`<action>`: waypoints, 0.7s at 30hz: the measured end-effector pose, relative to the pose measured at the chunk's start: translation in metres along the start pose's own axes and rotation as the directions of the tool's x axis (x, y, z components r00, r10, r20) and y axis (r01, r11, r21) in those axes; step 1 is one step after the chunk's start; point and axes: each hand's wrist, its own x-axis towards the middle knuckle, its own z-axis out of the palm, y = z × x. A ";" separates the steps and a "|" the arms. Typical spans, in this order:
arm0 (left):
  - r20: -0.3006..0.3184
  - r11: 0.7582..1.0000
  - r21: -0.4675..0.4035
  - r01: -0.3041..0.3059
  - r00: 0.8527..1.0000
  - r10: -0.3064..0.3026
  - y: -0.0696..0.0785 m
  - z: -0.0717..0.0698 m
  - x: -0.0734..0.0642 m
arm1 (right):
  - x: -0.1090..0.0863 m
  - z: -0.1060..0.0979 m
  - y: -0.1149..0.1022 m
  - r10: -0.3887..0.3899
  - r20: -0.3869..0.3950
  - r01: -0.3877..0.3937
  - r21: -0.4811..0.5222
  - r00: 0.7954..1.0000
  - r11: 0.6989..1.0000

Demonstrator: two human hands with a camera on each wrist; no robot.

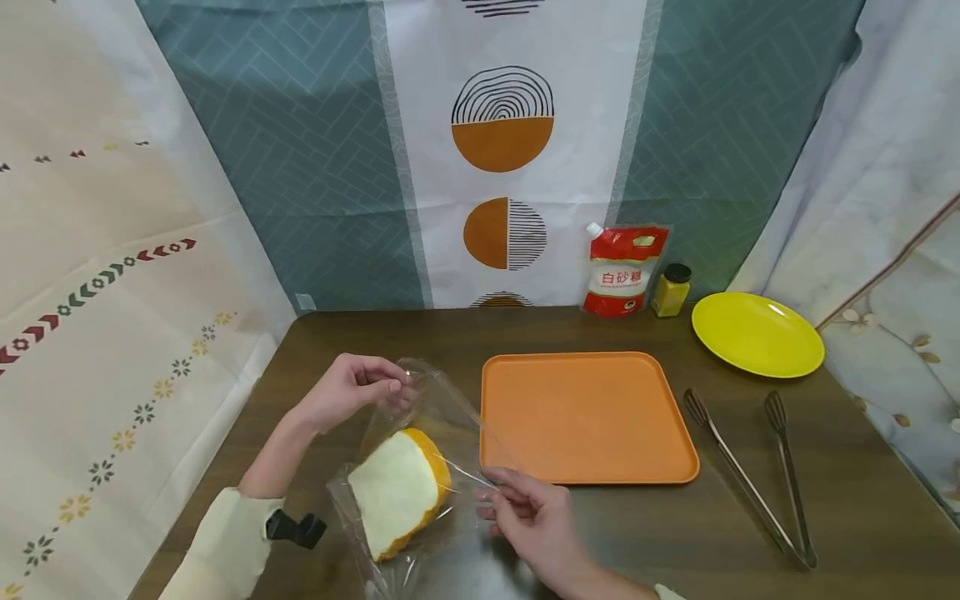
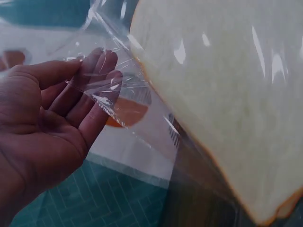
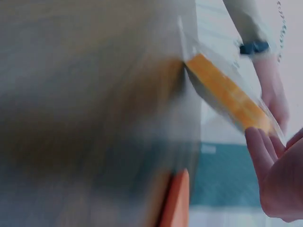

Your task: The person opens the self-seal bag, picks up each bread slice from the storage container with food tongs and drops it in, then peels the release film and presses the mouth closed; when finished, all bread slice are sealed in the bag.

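A slice of bread (image 1: 393, 493) with a white face and orange-yellow crust sits inside a clear plastic bag (image 1: 450, 400). My left hand (image 1: 358, 390) pinches the bag's upper left corner between thumb and fingers. At the bag's right side, my right hand (image 1: 531, 521) pinches its edge. In the left wrist view the film stretches from the left hand (image 2: 61, 104) toward the large bread face (image 2: 213, 85). The right wrist view shows the crust (image 3: 227, 92) edge-on, tilted above the table, beside the fingers of the right hand (image 3: 279, 175).
An orange tray (image 1: 588, 417) lies right of the bag. Farther right are metal tongs (image 1: 750, 492), spread apart, and a yellow plate (image 1: 757, 333). A red-and-white pouch (image 1: 621, 271) and a yellow jar with a black lid (image 1: 672, 290) stand at the table's back edge.
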 end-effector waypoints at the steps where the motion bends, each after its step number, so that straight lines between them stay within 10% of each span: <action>1: -0.005 1.000 -0.016 -0.026 1.000 0.026 0.003 0.004 -0.005 | -0.002 -0.007 -0.004 -0.017 0.003 0.017 -0.017 1.000 1.000; 12: -0.059 0.949 -0.210 -0.236 0.972 0.228 0.040 0.064 -0.039 | -0.014 -0.081 -0.051 -0.179 -0.002 0.173 -0.259 0.984 0.950; 21: -0.232 0.902 -0.228 -0.366 0.920 0.315 0.065 0.108 -0.060 | -0.007 -0.111 -0.092 -0.318 0.042 0.321 -0.134 0.947 0.938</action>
